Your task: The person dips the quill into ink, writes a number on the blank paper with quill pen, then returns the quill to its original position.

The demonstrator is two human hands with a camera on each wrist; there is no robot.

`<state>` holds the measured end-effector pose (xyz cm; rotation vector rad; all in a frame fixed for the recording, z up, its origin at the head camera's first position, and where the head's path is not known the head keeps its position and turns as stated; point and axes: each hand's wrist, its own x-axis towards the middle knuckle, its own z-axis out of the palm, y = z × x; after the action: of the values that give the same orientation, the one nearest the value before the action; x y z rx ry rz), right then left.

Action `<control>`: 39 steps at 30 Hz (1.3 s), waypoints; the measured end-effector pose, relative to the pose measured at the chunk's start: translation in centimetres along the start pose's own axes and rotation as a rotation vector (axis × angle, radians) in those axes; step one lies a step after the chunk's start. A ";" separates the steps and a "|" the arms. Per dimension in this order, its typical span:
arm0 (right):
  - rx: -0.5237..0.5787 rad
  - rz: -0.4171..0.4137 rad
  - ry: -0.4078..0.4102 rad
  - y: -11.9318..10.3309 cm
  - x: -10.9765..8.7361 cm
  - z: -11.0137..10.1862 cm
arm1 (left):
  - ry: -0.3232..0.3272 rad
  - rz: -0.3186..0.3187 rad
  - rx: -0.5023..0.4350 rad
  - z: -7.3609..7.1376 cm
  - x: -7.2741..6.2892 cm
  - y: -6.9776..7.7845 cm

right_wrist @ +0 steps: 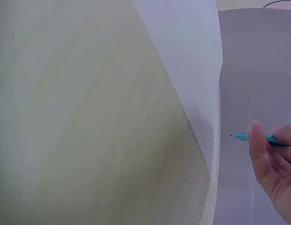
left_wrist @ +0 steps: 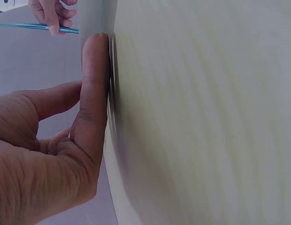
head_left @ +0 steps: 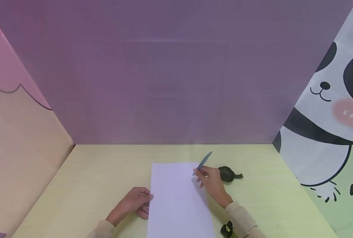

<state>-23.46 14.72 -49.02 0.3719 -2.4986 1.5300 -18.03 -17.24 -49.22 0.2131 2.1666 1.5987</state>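
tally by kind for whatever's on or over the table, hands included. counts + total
Hands: 2 (left hand, right hand)
Blue pen: 1
White paper sheet: 1
Dark round object with a stem-like end: 1
Small black-and-yellow item by the right sleeve, too unclear to name: 1
Total: 6

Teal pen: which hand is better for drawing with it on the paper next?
Probably the right: the right hand pinches the teal pen over the paper. The left hand touches the paper's left edge.
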 end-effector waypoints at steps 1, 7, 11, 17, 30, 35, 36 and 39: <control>-0.002 0.000 -0.004 0.0 0.1 0.1 | 0.000 0.003 0.003 0.0 0.0 0.0; -0.020 0.014 -0.031 -0.1 0.4 0.4 | 0.027 0.001 -0.002 0.3 -0.1 0.1; -0.043 -0.013 -0.030 -0.3 0.6 0.6 | 0.042 -0.015 -0.011 0.5 -0.1 0.2; -0.056 -0.005 -0.055 -0.7 0.9 0.7 | 0.041 -0.029 -0.001 0.6 -0.1 0.4; -0.065 -0.027 -0.092 -0.7 1.3 1.2 | 0.057 -0.050 -0.014 0.7 -0.3 0.8; -0.065 -0.033 -0.094 -0.7 1.6 1.4 | 0.059 -0.050 -0.011 0.7 -0.3 0.9; -0.068 -0.032 -0.094 -0.7 1.6 1.5 | 0.058 -0.046 -0.010 0.7 -0.3 0.9; -0.074 -0.037 -0.094 -0.8 1.7 1.6 | 0.055 -0.032 -0.005 0.8 -0.1 0.8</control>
<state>-24.88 12.73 -48.61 0.4871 -2.5955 1.4334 -17.68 -16.38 -48.66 0.1330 2.1955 1.6101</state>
